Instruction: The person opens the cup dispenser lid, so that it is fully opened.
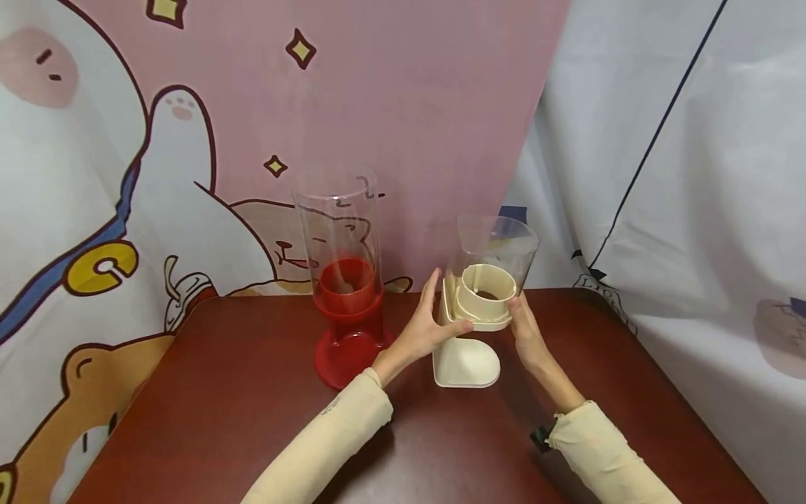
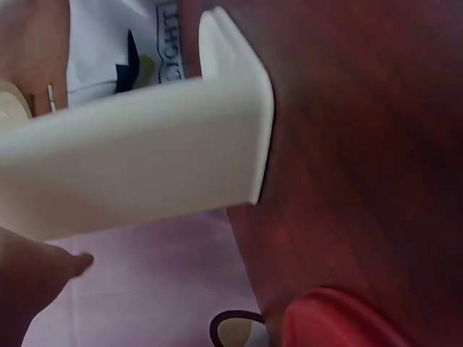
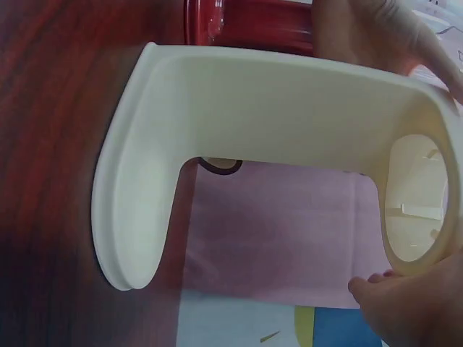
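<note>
Two dispensers stand on one table [image 1: 220,392]: a red dispenser [image 1: 345,308] left of centre, a cream dispenser [image 1: 477,315] at centre. The left hand [image 1: 423,329] grips its left side, the right hand [image 1: 525,332] its right.

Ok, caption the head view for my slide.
Both hands, left hand and right hand, hold the cream dispenser beside the red dispenser on a dark table.

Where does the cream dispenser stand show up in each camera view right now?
Head: cream stand at centre, between both hands.
Left wrist: it crosses the upper left.
Right wrist: it fills the frame as an arch.
Shared landmark: the red dispenser, bottom edge, top edge.
</note>
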`<action>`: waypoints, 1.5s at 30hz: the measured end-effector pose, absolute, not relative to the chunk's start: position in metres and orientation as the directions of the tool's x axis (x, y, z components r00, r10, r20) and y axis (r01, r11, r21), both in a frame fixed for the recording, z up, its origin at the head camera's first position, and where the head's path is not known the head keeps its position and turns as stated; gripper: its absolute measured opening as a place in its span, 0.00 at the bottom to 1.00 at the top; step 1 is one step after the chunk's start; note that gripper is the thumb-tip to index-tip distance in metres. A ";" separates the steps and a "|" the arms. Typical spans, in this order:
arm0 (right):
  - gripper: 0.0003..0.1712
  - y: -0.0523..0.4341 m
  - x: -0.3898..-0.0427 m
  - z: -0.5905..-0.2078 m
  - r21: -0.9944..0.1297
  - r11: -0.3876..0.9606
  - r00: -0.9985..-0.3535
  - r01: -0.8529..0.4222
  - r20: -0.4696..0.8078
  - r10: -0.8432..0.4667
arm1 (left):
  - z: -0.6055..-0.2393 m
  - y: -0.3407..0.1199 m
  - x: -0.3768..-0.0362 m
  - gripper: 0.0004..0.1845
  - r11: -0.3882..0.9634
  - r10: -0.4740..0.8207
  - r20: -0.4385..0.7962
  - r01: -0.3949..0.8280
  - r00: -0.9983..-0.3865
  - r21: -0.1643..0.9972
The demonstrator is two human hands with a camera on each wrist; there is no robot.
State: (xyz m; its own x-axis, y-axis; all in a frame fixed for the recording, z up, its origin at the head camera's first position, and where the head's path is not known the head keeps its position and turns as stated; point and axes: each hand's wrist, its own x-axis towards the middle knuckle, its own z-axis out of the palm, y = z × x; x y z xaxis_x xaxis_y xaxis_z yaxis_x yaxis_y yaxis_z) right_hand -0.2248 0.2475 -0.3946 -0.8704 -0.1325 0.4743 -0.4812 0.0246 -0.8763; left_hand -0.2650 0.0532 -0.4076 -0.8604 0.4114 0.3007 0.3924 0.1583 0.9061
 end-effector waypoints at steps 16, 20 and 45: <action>0.33 0.242 -0.224 -0.407 -0.839 0.118 -0.847 -0.531 0.528 -0.062 | -0.387 0.055 -0.240 0.55 0.041 0.424 0.315 0.365 -0.849 0.930; 0.36 0.240 -0.217 -0.410 -0.832 0.106 -0.839 -0.544 0.541 -0.059 | -0.389 0.055 -0.233 0.55 0.044 0.413 0.295 0.342 -0.861 0.939; 0.39 0.213 -0.131 -0.418 -0.768 0.101 -0.775 -0.633 0.627 -0.082 | -0.408 0.036 -0.156 0.62 0.082 0.397 0.316 0.376 -0.862 0.923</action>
State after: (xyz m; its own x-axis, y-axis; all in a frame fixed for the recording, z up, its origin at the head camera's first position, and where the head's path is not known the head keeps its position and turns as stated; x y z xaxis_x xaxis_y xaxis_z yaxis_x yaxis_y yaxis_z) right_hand -0.1315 0.2134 -0.4180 -0.7745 -0.0825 0.6272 -0.6326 0.1014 -0.7678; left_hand -0.1562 0.0358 -0.4076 -0.8620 0.3965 0.3157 0.3757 0.0819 0.9231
